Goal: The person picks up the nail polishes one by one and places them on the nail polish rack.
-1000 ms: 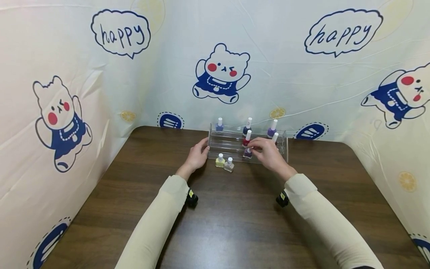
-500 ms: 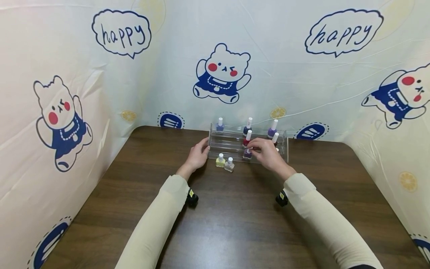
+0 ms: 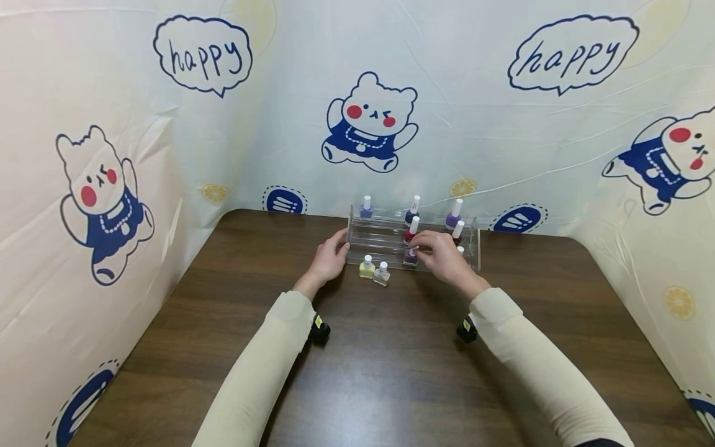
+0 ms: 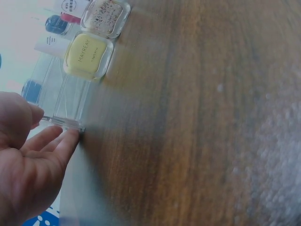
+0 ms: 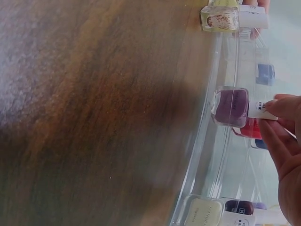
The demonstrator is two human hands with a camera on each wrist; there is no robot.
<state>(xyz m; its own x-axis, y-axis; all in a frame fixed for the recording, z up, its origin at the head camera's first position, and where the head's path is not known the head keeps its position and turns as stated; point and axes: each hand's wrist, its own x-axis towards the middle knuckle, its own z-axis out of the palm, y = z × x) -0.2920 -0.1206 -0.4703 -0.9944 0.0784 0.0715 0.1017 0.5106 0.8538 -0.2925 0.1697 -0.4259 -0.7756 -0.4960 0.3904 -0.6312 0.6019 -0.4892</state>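
A clear tiered display rack (image 3: 377, 234) stands at the back of the table. My left hand (image 3: 328, 259) holds its left side panel, thumb and fingers on either side of the edge in the left wrist view. With thumb and fingertips, my right hand (image 3: 445, 256) pinches the white cap of a purple nail polish bottle (image 5: 231, 107), upright on the front tier. Directly behind it is a red nail polish (image 3: 410, 234). Before the rack, on the table, stand a yellow nail polish (image 4: 87, 56) and a clear one with glitter flecks (image 4: 104, 19).
On the back tier are a light blue bottle (image 3: 365, 212), a dark blue one (image 3: 411, 215) and a purple one (image 3: 452, 219). A dark bottle (image 3: 457, 233) sits on the middle tier; a cream one (image 5: 204, 213) is at the front right. Printed cloth (image 3: 279, 136) hangs behind.
My right hand, with the purple nail polish, has shifted very slightly left along the front tier. The left hand stays on the rack's side.
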